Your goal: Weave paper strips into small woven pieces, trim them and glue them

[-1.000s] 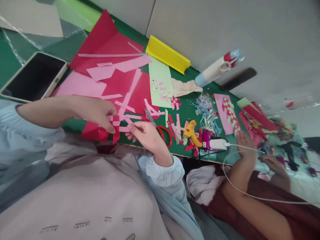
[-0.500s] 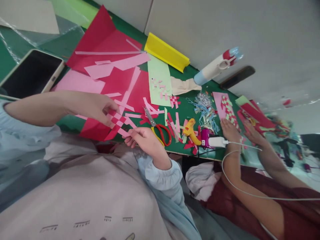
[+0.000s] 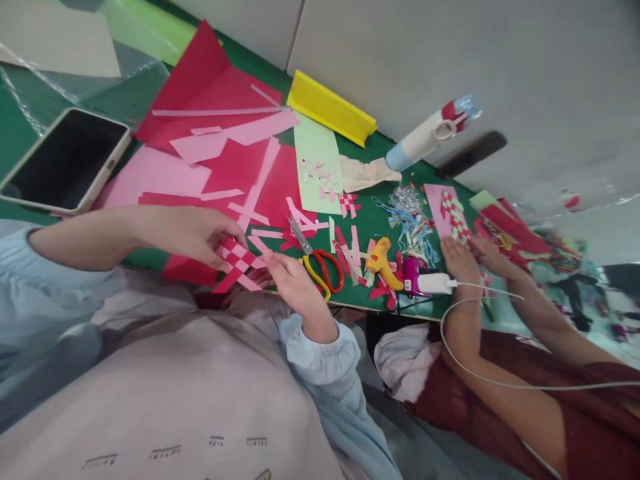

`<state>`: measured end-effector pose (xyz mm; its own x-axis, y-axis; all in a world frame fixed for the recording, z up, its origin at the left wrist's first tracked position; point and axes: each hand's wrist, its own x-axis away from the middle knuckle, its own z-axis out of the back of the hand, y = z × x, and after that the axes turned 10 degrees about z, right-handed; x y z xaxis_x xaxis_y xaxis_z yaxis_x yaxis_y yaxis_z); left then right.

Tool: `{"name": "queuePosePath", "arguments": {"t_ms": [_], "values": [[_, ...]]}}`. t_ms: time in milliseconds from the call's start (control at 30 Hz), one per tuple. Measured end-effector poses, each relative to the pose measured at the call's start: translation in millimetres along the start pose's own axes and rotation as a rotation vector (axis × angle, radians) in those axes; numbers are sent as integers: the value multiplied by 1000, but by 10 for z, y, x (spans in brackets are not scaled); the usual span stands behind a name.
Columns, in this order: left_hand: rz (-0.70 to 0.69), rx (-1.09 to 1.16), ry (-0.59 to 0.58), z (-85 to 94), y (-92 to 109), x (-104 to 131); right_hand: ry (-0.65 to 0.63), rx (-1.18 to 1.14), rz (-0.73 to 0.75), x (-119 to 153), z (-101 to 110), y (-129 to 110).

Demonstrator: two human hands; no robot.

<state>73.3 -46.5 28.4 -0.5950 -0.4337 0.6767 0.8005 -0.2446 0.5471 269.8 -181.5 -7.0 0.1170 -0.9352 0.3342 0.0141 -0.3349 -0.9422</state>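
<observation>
Between my hands, over the table's front edge, is a woven paper piece (image 3: 239,259) of red and pink strips in a checkered pattern. My left hand (image 3: 203,235) grips its left side between thumb and fingers. At its right side my right hand (image 3: 286,275) pinches the strip ends; its lower fingers are partly hidden. Loose strip ends stick out at the bottom. Scissors (image 3: 320,265) with red and yellow handles lie just right of my right hand. Red paper sheets (image 3: 283,170) and pink strips (image 3: 263,177) spread out behind my hands.
A phone (image 3: 65,159) lies at the left. Toward the back stand a yellow folded strip (image 3: 331,108) and a white-and-blue bottle (image 3: 423,143). A yellow glue gun (image 3: 383,263), paper scraps and a charger (image 3: 434,284) with a white cable lie at right, beside a co-worker's hands (image 3: 460,260).
The woven piece has turned and come up between my hands, showing more of its checkered face. My right hand has shifted slightly right. The co-worker's farther hand has moved left.
</observation>
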Motion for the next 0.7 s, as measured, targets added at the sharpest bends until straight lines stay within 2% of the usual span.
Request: {"name": "queuePosePath", "arguments": {"t_ms": [200,300,400,533,700], "values": [[-22,-29,-9,-45,107,93,-67,288,150,-10,-66,-100],[-23,3,-26,-64,144,149,-61,332,186,-20,-103,-123],[-21,14,-25,-95,113,186,-76,314,150,-29,-114,-93],[32,32,74,-155,-6,172,-76,368,149,-34,-90,-81],[62,237,103,-213,-25,95,-34,483,184,-56,-10,-205]]}}
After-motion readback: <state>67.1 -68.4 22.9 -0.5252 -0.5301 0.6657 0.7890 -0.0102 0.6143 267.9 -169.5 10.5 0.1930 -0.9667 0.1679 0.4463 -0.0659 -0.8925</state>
